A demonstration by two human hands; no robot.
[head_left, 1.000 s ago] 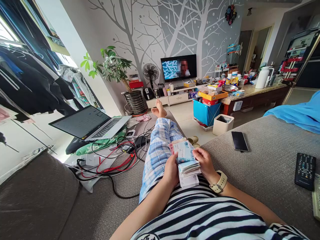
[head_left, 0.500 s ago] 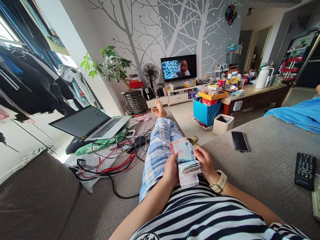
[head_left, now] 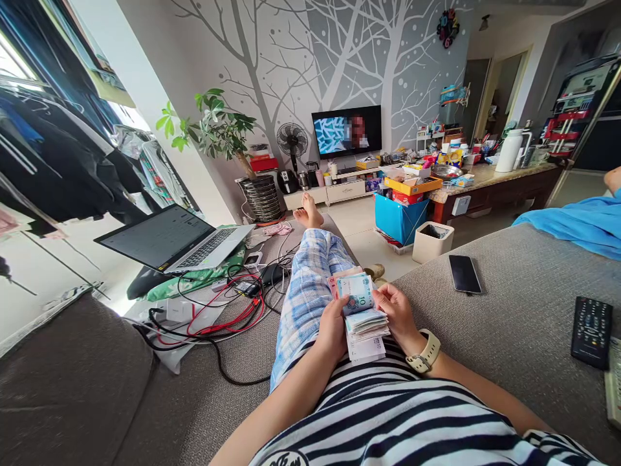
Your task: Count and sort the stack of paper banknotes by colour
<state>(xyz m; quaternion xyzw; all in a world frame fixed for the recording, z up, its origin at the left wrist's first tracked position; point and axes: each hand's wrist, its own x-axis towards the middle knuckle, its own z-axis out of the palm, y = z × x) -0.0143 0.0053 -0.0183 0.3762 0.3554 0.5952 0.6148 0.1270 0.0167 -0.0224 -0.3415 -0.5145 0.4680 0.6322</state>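
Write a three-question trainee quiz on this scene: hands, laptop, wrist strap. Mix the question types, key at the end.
1. What do the left hand and the right hand both hold?
2. True or false: the laptop stands open.
3. Where is the cream wrist strap worn? a) left wrist; b) right wrist; c) both wrists.

Key: 1. banknotes; 2. true; 3. b.
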